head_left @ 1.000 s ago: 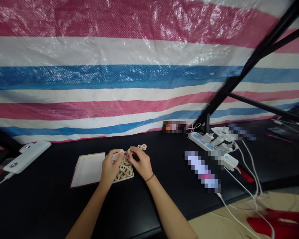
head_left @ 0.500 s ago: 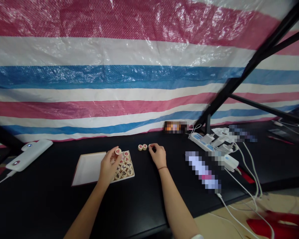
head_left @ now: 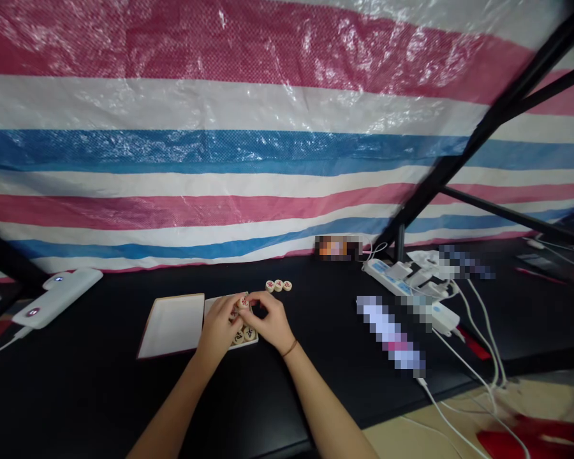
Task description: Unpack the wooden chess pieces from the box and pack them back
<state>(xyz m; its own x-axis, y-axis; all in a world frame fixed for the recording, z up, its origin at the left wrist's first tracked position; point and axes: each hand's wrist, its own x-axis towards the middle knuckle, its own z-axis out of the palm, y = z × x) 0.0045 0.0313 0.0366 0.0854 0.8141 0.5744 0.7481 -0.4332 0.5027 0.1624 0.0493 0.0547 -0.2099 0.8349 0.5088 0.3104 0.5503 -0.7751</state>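
Observation:
My left hand (head_left: 219,324) is closed on a round xiangqi piece (head_left: 242,303) with a red character, held just above the open box (head_left: 253,342). The thumb and index finger of my right hand (head_left: 272,320) close on the same piece from the right side. Beneath my hands, more xiangqi pieces with black and red characters sit in the box, most of them covered by my fingers. Beyond the box, three xiangqi pieces (head_left: 279,285) with red characters stand side by side in a row on the black table (head_left: 277,408).
Left of the box lies its white-lined lid (head_left: 175,326). A white device (head_left: 57,298) with a cable is at the far left. On the right are a power strip (head_left: 387,273) with plugs and cables, and a blurred-out phone-like object (head_left: 390,331). A striped sheet (head_left: 220,210) hangs behind.
My right hand has let go of the third piece, which now stands in the row, and moved left to the box. My left hand has shifted slightly right with its piece; both hands now meet.

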